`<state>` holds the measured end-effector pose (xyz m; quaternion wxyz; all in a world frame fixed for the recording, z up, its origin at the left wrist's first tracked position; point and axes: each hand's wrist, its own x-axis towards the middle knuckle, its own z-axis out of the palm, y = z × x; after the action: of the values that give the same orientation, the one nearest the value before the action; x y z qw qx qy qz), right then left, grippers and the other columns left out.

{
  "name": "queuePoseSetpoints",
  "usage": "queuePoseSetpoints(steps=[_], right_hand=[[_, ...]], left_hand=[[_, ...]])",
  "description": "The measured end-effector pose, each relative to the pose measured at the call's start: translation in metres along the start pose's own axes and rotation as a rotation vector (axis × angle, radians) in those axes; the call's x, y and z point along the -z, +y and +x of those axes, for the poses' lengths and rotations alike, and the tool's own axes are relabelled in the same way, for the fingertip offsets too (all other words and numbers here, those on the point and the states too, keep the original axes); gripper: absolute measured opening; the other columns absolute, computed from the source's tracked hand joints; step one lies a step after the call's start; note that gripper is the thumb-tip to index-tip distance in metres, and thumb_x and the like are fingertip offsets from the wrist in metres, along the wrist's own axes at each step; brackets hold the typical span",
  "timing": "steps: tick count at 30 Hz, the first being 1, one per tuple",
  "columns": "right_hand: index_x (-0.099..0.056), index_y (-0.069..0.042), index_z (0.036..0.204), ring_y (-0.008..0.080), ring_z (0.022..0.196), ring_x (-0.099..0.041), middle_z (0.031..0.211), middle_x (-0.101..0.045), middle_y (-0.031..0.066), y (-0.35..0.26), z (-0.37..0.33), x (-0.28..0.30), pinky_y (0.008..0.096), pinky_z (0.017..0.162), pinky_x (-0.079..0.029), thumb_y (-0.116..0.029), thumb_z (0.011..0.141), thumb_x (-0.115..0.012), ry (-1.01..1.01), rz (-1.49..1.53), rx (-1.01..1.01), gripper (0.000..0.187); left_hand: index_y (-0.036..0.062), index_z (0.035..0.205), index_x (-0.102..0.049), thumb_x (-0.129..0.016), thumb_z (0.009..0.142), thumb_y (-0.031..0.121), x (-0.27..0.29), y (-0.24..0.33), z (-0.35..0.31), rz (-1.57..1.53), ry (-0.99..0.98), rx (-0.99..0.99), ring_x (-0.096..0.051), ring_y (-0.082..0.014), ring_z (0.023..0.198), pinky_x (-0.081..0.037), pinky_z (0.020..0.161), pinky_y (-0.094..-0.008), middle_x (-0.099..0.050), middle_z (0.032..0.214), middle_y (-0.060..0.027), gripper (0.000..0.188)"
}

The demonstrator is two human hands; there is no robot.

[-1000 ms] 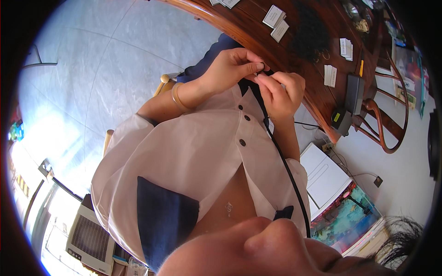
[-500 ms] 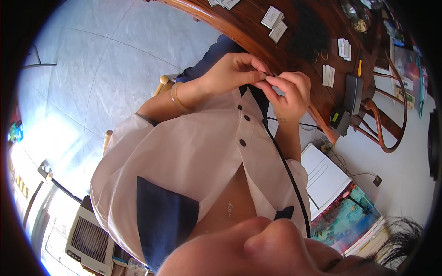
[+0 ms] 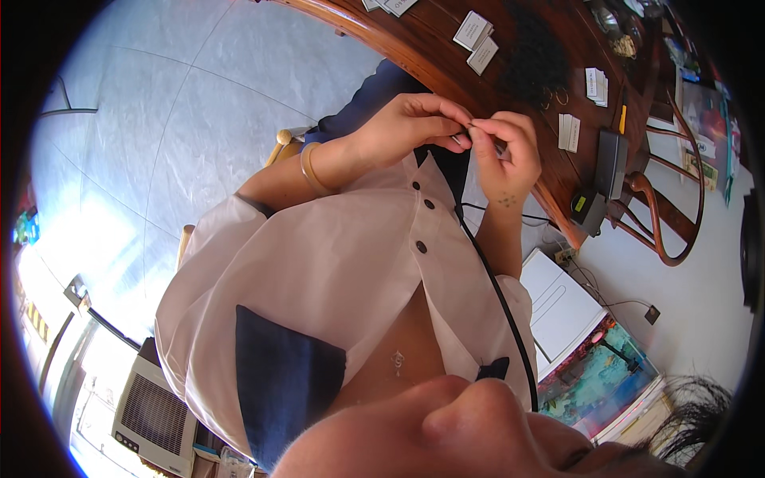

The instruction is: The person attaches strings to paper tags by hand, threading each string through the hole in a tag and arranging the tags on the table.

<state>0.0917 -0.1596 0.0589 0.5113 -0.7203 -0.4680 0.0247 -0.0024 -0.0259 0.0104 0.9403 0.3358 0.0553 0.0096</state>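
In front of my chest, at the edge of the brown wooden table (image 3: 446, 48), my two hands meet at the fingertips. My left hand (image 3: 421, 126), with a pale bangle (image 3: 308, 167) on its wrist, pinches thumb against fingers. My right hand (image 3: 510, 151) pinches at the same spot, its other fingers curled. A small dark thing shows between the fingers, too small and covered to name. Beyond the hands, a heap of fine black pieces or strands (image 3: 535, 52) lies on the tabletop, with thin gold-coloured loops (image 3: 562, 96) at its near side.
White printed cards (image 3: 473, 30) lie left of the black heap, and more cards (image 3: 596, 86) to its right. A dark grey box (image 3: 611, 163) and a black device (image 3: 588, 209) stand by the right corner, near a wooden chair (image 3: 660, 231). A black cable (image 3: 498, 299) runs down my front.
My right hand has shifted slightly right and turned, its thumb now more upright. The left fingers have moved a little right; a bit more of the small dark thing shows.
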Motion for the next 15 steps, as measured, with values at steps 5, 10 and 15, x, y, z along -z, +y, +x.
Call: queuePoseSetpoints(steps=[5,10,15], right_hand=[[-0.060,0.001,0.086,0.0116,0.071,-0.050,0.087,-0.054,0.0067,0.002,-0.002,0.005,0.0212,0.062,-0.042,0.003,0.076,-0.065,0.152,0.075,-0.046,0.011],[-0.060,0.000,0.087,0.0126,0.074,-0.051,0.088,-0.053,0.0071,0.004,-0.006,0.003,0.0212,0.064,-0.042,0.003,0.076,-0.065,0.157,0.050,-0.008,0.012],[-0.059,0.001,0.087,0.0133,0.077,-0.051,0.088,-0.053,0.0077,0.004,-0.011,0.000,0.0221,0.066,-0.043,0.003,0.077,-0.064,0.138,0.104,-0.045,0.011]], left_hand=[[-0.0053,0.101,-0.059,-0.053,0.086,0.002,-0.004,0.003,-0.002,0.078,-0.012,-0.027,-0.062,-0.0180,0.091,-0.052,0.080,-0.0281,-0.059,0.106,-0.0125,0.018],[-0.0046,0.097,-0.062,-0.057,0.085,0.003,-0.001,-0.001,-0.001,0.148,-0.023,-0.113,-0.062,-0.0153,0.089,-0.052,0.074,-0.0253,-0.058,0.106,-0.0110,0.015],[0.0017,0.096,-0.065,-0.056,0.086,0.004,-0.008,0.002,-0.002,0.370,0.002,-0.163,-0.060,-0.0116,0.079,-0.049,0.063,-0.0214,-0.056,0.111,-0.0083,0.014]])
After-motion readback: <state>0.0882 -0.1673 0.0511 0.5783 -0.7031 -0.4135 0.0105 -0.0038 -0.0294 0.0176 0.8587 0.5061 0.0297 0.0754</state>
